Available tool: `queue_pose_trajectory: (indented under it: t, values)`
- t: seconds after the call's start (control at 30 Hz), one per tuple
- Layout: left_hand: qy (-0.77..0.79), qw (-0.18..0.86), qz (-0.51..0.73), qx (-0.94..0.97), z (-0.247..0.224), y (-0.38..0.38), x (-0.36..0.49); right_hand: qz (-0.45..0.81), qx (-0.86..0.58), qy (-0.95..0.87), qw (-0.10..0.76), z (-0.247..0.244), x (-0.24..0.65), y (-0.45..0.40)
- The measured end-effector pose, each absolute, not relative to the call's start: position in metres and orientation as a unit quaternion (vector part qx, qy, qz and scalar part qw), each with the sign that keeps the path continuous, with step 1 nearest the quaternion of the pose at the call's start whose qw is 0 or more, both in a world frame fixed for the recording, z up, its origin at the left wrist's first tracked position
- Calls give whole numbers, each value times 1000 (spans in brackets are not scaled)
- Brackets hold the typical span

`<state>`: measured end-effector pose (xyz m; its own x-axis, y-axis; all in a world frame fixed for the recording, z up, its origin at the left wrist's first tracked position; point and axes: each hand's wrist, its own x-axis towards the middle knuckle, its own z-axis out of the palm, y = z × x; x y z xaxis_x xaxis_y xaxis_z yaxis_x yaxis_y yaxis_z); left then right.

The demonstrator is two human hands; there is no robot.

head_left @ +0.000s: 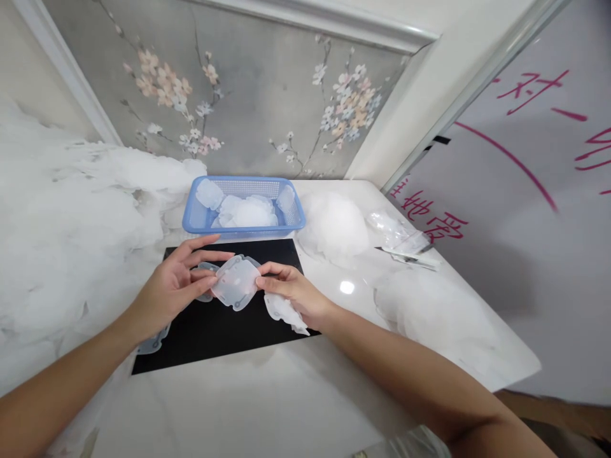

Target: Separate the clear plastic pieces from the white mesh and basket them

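Note:
Between my two hands, above a black mat (210,340), is a translucent, roughly square plastic piece (236,284) with notched edges and small holes at its corners. My left hand (179,280) pinches its left edge between thumb and fingers. At the right edge, my right hand (291,289) grips it with thumb and forefinger. Several similar pieces (282,310) show below my right palm; whether the hand holds them, I cannot tell. Partly behind my left fingers is another clear piece (205,296). One more clear piece (153,343) lies at the mat's left edge, under my left wrist.
A blue basket (191,224) with several translucent pieces stands behind the mat. Large white heaps (62,235) fill the left side. More piles (334,226) and a clear plastic bag (396,229) lie to the right. A whiteboard (506,267) with red writing borders the table's right side.

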<state>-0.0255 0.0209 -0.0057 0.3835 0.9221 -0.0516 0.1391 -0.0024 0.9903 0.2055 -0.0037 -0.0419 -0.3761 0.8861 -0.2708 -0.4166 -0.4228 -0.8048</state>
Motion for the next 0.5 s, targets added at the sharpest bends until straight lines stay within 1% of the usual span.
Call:
queue_pose_trajectory:
  t: [0.33,0.37,0.43,0.5]
  values:
    - [422,530,352,646,-7,21,-27,763,-358,-334,422,-44,204,-6]
    - [424,515,356,655,-6,22,-26,759,-359,-342,421,-43,204,-6]
    - [421,449,384,688,2,22,-25,742,-363,-366,429,-40,206,-3]
    - [377,378,411,739,15,14,-26,710,-371,-392,452,-30,210,9]
